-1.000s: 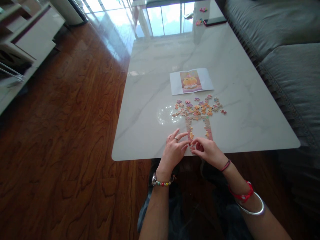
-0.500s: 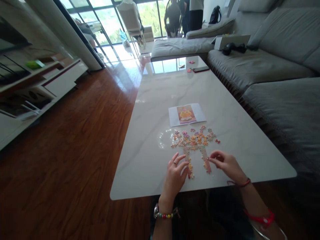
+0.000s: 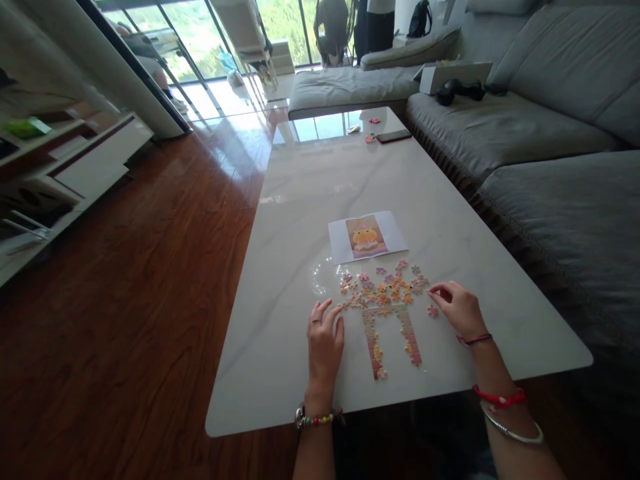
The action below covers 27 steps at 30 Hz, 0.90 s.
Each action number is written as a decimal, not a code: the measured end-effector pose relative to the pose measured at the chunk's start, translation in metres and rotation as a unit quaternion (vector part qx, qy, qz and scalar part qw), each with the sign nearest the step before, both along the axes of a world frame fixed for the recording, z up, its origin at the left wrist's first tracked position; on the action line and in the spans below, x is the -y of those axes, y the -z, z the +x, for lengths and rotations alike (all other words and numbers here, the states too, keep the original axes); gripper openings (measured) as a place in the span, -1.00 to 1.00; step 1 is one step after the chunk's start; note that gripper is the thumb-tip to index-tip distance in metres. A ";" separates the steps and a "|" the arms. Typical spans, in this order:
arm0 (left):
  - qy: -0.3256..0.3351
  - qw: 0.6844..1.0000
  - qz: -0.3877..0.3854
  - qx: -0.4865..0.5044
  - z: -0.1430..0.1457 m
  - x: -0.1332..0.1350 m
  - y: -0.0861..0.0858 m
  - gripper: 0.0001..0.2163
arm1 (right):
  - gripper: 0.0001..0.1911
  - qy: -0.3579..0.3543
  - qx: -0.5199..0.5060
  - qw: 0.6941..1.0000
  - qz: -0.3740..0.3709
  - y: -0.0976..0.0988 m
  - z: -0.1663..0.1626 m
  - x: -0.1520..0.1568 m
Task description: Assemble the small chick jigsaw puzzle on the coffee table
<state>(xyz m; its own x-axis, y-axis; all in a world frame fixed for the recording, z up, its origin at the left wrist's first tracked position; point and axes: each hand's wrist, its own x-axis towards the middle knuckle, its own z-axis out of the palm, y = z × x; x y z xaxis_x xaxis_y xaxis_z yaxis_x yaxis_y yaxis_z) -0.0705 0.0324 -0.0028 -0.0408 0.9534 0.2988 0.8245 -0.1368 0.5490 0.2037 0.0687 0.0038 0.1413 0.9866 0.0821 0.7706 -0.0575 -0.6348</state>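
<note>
My left hand (image 3: 325,343) hovers over the table left of a partly joined jigsaw puzzle (image 3: 369,328), fingers spread and holding nothing. The joined pieces form a top edge and two side strips, pale above and reddish below. My right hand (image 3: 457,308) is to the right of the loose pieces, with thumb and forefinger pinched together. Whatever is between those fingertips is too small to make out. A pink puzzle piece (image 3: 432,311) lies just below them. Loose puzzle pieces (image 3: 383,290) in orange, pink and purple are heaped above the joined part.
Beyond the pieces lies a paper sheet (image 3: 340,241) with a printed orange character. A dark phone (image 3: 393,136) and small colourful items (image 3: 371,138) are at the far end of the white table (image 3: 280,287). A grey sofa (image 3: 560,183) runs along the right. People are near the windows.
My left hand has moved left, off the puzzle's left strip. My right hand has gone from the right strip up to the loose pieces' right side. The view has shifted slightly.
</note>
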 end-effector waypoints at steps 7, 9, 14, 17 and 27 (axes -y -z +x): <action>0.010 0.999 0.001 -0.032 0.019 -0.011 -0.004 -0.78 | -0.85 -0.152 0.030 0.987 0.030 -0.001 -0.039 -0.007; 0.012 0.999 0.005 -0.042 0.027 -0.015 -0.005 -0.77 | -0.85 -0.181 0.042 0.982 0.033 -0.003 -0.048 -0.007; 0.002 0.999 -0.006 -0.050 0.031 -0.024 -0.005 -0.82 | -0.83 -0.187 0.047 0.981 0.037 -0.006 -0.046 -0.007; -0.038 0.998 -0.005 -0.050 0.018 -0.025 -0.004 -0.82 | -0.83 -0.153 0.040 0.986 0.046 -0.006 -0.029 -0.008; -0.084 0.994 0.013 -0.065 -0.012 -0.023 0.010 -0.83 | -0.76 0.013 0.128 0.991 0.036 0.020 0.033 -0.005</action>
<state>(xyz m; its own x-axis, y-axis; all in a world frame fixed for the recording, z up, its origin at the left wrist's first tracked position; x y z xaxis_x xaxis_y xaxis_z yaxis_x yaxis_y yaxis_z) -0.0825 0.0551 -0.0125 -0.1583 0.9280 0.3372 0.9009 -0.0041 0.4340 0.2362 0.0740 -0.0163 0.1327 0.9730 0.1891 0.9060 -0.0416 -0.4213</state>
